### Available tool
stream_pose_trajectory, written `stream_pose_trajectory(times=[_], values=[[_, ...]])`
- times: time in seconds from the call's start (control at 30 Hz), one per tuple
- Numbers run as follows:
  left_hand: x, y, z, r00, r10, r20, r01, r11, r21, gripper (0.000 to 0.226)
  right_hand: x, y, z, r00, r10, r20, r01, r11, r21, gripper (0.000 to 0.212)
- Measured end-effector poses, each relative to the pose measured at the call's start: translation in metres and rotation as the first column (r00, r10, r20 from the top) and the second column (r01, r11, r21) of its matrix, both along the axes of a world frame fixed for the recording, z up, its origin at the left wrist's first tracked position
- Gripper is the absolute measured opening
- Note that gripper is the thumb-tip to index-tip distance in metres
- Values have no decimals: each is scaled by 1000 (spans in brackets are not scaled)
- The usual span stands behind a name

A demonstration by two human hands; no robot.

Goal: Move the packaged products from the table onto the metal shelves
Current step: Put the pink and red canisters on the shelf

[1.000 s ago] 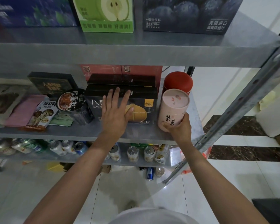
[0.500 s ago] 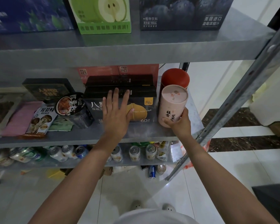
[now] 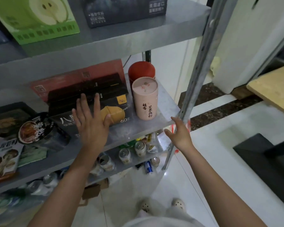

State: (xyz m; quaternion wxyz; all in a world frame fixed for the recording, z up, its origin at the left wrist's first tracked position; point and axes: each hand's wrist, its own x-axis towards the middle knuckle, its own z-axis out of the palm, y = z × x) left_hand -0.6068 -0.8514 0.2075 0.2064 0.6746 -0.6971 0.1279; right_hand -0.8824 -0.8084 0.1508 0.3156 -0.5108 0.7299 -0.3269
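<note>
Centre-right of the frame, upright at the right end of the middle metal shelf: a pink canister, lid on, black characters down its side. Touched by neither hand. Just behind it, toward the top, a red canister, also upright. Just left of the pink one, a black box with a yellow capsule picture, lying under more flat black boxes, with a red box standing behind the stack.

Left hand at centre-left, back toward the camera, fingers straight and spread, thumb out beside the capsule picture. Laid over the front of the black box, gripping nothing; pressing or just above it, impossible to tell.

Right hand below and right of the pink canister, apart from it, fingers loosely spread and slightly bent, holding nothing. Just beside the shelf's front corner and the slanting steel upright.

Far left: an instant-noodle bowl and a mushroom packet. Upper left, one shelf higher: a green pear carton. Below centre: drink cans on the lower shelf. Right edge: a wooden table.
</note>
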Motion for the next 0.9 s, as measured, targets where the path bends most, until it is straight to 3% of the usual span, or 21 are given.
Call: stream_pose_trajectory(times=[0.1, 0.17, 0.23, 0.27, 0.37, 0.43, 0.53, 0.77, 0.9], values=[[-22, 13, -2, 993, -118, -13, 117, 990, -73, 65, -25, 30, -1, 991, 11, -132, 6, 992, 129, 51], [-54, 27, -6, 965, -262, -5, 262, 965, -28, 63, -42, 50, -2, 974, 4, -225, 52, 968, 245, 48], [-97, 50, -13, 914, -406, 5, 395, 891, 222, 61, -58, 72, -8, 954, -1, -300, 113, 928, 356, 47], [-120, 61, -21, 872, -489, 4, 452, 810, 374, 58, -65, 85, -12, 944, -11, -330, 149, 906, 395, 47], [-179, 87, -52, 713, -701, 18, 462, 490, 739, 46, -83, 124, -25, 912, -56, -406, 269, 830, 488, 49], [-210, 101, -66, 591, -805, 40, 440, 364, 821, 49, -91, 156, -29, 899, -115, -422, 352, 763, 542, 50], [-242, 116, -71, 381, -923, 49, 492, 248, 834, 61, -94, 205, -35, 844, -285, -454, 515, 666, 540, 54], [-251, 139, -83, -75, -993, 92, 534, 38, 845, 65, -18, 282, -45, 587, -680, -439, 783, 338, 523, 62], [-232, 169, -94, -249, -967, 47, 465, -77, 882, 69, 51, 323, -49, 452, -796, -403, 813, 182, 554, 63]])
